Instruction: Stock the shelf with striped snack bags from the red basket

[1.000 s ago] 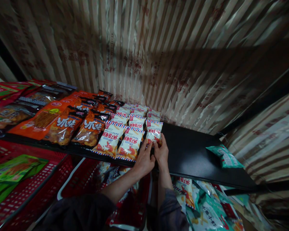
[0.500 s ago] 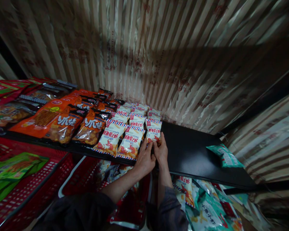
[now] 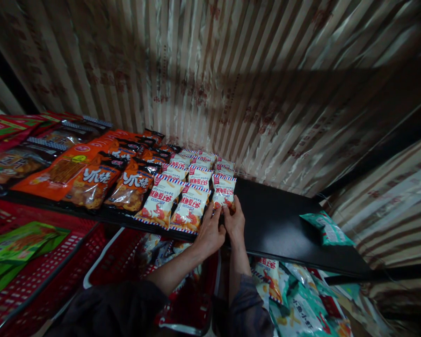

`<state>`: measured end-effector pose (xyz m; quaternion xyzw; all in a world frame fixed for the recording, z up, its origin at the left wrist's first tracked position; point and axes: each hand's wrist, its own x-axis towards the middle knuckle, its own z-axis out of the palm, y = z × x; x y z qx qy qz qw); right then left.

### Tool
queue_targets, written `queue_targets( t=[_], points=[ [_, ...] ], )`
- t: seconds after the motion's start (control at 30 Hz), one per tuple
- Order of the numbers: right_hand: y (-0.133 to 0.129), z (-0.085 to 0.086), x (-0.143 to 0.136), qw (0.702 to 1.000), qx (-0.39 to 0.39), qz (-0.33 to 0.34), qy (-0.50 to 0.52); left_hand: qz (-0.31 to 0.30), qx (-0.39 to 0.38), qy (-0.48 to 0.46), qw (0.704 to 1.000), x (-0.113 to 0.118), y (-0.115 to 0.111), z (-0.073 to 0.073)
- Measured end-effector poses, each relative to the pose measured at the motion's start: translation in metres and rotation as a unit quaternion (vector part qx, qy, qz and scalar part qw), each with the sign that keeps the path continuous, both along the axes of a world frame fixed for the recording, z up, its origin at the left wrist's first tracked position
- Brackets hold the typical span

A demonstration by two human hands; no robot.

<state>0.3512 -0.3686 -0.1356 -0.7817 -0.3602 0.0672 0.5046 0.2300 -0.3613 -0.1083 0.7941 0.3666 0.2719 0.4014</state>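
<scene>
Both my hands are at the lower end of a small white snack bag (image 3: pixel 224 187) with red lettering, on the black shelf. My left hand (image 3: pixel 210 234) has its fingers on the bag's lower left edge, and my right hand (image 3: pixel 235 222) grips the lower right. The fingers cover the bag's bottom part. Two matching snack bags, a middle one (image 3: pixel 190 206) and an outer one (image 3: pixel 159 199), lie just left of my hands. More of the same bags overlap in rows behind them.
Orange snack bags (image 3: pixel 95 182) fill the black shelf (image 3: pixel 266 224) on the left. A teal bag (image 3: pixel 330 229) lies near its right end. Below stand a red basket (image 3: pixel 115 262) and, further left, another red basket (image 3: pixel 38 285). Teal bags (image 3: pixel 301 309) are piled lower right. Striped sheeting (image 3: pixel 210 84) hangs behind.
Almost nothing differs. My hands stay at the same white snack bag, with only a very slight shift of the right fingers.
</scene>
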Motion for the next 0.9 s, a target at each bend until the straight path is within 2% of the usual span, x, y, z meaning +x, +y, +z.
queue_targets(
  t=[0.2,0.4,0.5,0.6,0.7,0.77,0.83,0.9],
  points=[
    [0.0,0.002,-0.002,1.0,0.001,-0.019,-0.018,0.0,0.021,-0.009,1.0,0.0,0.0,-0.003],
    [-0.004,0.004,-0.005,0.996,0.025,-0.071,-0.05,0.001,0.043,-0.016,0.999,-0.001,-0.003,-0.007],
    [-0.011,0.011,-0.009,0.992,0.057,-0.099,-0.06,-0.006,0.069,-0.025,0.997,-0.006,-0.005,-0.003],
    [-0.02,0.025,-0.016,0.986,0.12,-0.104,-0.049,-0.017,0.1,-0.048,0.994,-0.015,-0.008,0.006],
    [-0.031,0.039,-0.028,0.98,0.179,-0.084,-0.022,-0.059,0.106,-0.046,0.992,-0.028,-0.014,0.019],
    [-0.042,0.045,-0.042,0.978,0.198,-0.07,0.002,-0.097,0.107,-0.007,0.989,-0.039,-0.021,0.025],
    [-0.056,0.045,-0.06,0.978,0.199,-0.056,0.023,-0.154,0.115,0.063,0.979,-0.055,-0.028,0.025],
    [-0.071,0.042,-0.083,0.983,0.182,-0.025,0.022,-0.242,0.104,0.155,0.952,-0.073,-0.034,0.018]
  ],
)
